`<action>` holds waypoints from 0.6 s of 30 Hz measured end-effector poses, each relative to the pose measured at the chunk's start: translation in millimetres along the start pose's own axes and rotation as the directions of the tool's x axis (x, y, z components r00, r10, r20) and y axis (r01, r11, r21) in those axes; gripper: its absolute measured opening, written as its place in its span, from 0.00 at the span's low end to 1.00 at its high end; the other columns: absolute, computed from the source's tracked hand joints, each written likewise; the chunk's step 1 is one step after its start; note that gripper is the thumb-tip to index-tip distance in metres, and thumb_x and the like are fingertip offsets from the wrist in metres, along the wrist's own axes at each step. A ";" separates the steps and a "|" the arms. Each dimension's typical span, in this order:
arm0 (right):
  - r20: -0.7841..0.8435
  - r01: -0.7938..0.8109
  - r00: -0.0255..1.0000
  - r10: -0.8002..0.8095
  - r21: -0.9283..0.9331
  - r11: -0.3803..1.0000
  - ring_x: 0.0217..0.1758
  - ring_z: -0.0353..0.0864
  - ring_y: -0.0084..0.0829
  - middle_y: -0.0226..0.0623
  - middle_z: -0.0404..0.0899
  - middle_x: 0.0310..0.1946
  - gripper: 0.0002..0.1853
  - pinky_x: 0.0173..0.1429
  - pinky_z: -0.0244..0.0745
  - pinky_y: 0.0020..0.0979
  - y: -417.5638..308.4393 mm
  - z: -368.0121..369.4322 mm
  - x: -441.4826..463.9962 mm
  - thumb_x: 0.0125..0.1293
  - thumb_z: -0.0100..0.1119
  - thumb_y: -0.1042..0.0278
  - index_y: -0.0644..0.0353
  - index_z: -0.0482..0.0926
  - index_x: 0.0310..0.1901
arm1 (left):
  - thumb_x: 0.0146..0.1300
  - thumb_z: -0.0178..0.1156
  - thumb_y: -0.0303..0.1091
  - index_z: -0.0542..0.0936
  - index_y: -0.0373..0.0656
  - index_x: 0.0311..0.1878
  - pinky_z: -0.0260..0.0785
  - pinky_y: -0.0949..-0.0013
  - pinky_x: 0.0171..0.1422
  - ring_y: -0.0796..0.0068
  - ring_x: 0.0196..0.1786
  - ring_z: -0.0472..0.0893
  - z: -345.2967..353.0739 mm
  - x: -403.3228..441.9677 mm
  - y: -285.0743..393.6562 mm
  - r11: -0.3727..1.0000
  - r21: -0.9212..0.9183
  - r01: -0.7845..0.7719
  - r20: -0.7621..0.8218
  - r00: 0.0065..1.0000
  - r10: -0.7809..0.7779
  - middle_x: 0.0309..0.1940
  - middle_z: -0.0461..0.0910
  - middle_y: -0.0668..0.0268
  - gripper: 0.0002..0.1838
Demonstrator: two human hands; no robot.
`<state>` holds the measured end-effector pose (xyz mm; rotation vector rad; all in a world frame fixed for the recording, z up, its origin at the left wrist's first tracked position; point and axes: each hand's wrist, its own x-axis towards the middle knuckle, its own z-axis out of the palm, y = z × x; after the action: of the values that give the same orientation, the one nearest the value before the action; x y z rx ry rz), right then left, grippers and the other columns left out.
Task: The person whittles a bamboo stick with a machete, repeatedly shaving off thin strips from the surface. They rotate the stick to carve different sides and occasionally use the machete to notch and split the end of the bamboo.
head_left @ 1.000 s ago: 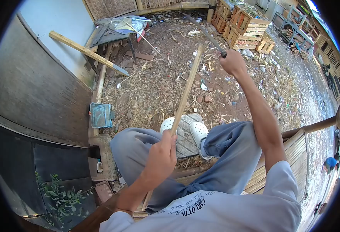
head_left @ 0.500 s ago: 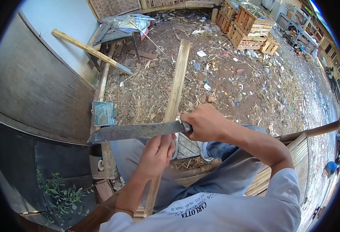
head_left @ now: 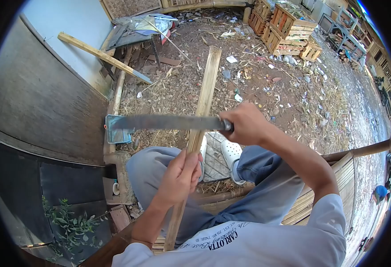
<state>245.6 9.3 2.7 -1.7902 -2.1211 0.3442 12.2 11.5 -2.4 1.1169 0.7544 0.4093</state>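
My left hand (head_left: 180,176) is wrapped around a long strip of wood or bamboo (head_left: 208,86), which slants from my lap out over the ground. In my right hand (head_left: 245,124) is the dark handle of a machete (head_left: 168,123). Its long blade points left and lies across the strip, beyond my left hand; motion blurs it a little. Whether the edge touches the strip I cannot tell.
Littered ground (head_left: 257,93) spreads ahead of my white clogs (head_left: 231,153). A blue plastic basket (head_left: 119,129) stands to the left, by a wall. Farther off are a leaning wooden beam (head_left: 102,57), a low table (head_left: 131,38) and wooden crates (head_left: 288,29). I sit on bamboo slats (head_left: 297,212).
The machete and my right hand have moved forward along the strip, away from my body. My left hand keeps its grip and has barely moved.
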 end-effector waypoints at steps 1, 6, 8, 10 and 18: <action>0.048 0.086 0.995 -0.085 -0.018 0.996 0.27 0.80 0.47 0.44 0.78 0.19 0.04 0.36 0.74 0.46 -9.8 4.7 -1.5 0.49 0.58 0.66 0.54 0.80 0.26 | 0.76 0.39 0.41 0.68 0.42 0.43 0.53 0.81 0.17 0.89 0.15 0.59 0.4 -0.8 0.5 1.000 0.016 -0.001 0.006 1.000 0.001 0.18 0.62 0.75 0.13; -0.148 -0.198 0.967 0.207 0.077 0.977 0.21 0.76 0.42 0.40 0.75 0.16 0.06 0.30 0.72 0.42 44.9 -8.8 25.3 0.52 0.58 0.64 0.56 0.78 0.26 | 0.76 0.39 0.42 0.68 0.43 0.43 0.53 0.81 0.17 0.89 0.15 0.58 -1.8 -5.2 -6.9 1.000 0.015 -0.019 0.009 1.000 0.019 0.19 0.61 0.75 0.13; -0.132 -0.289 0.869 0.476 0.646 0.706 0.14 0.68 0.29 0.31 0.68 0.12 0.11 0.22 0.65 0.32 60.8 -12.4 27.8 0.56 0.60 0.59 0.58 0.75 0.26 | 0.76 0.39 0.42 0.68 0.43 0.43 0.53 0.81 0.17 0.89 0.15 0.57 -3.6 -1.5 -3.4 0.999 -0.029 -0.017 0.054 0.998 0.019 0.18 0.61 0.75 0.13; 0.054 -0.115 0.854 0.517 0.990 0.087 0.13 0.55 0.11 0.16 0.56 0.13 0.16 0.18 0.51 0.19 43.5 -15.3 17.7 0.60 0.62 0.54 0.58 0.72 0.29 | 0.76 0.40 0.41 0.67 0.41 0.43 0.50 0.81 0.13 0.89 0.13 0.56 -3.4 1.9 -1.3 0.995 -0.087 -0.037 0.049 0.998 0.042 0.18 0.61 0.74 0.13; 0.093 -0.049 0.917 0.389 0.991 -0.121 0.12 0.54 0.10 0.15 0.56 0.14 0.14 0.18 0.49 0.19 3.0 -27.0 21.3 0.61 0.65 0.61 0.53 0.68 0.29 | 0.75 0.42 0.42 0.68 0.38 0.49 0.56 0.82 0.14 0.88 0.14 0.59 12.9 11.3 10.0 0.995 -0.096 -0.009 0.149 0.989 0.023 0.21 0.64 0.72 0.15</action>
<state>256.3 29.8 28.3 -0.9715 -0.6238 1.3231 30.0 14.4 5.9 1.0526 0.5885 0.3668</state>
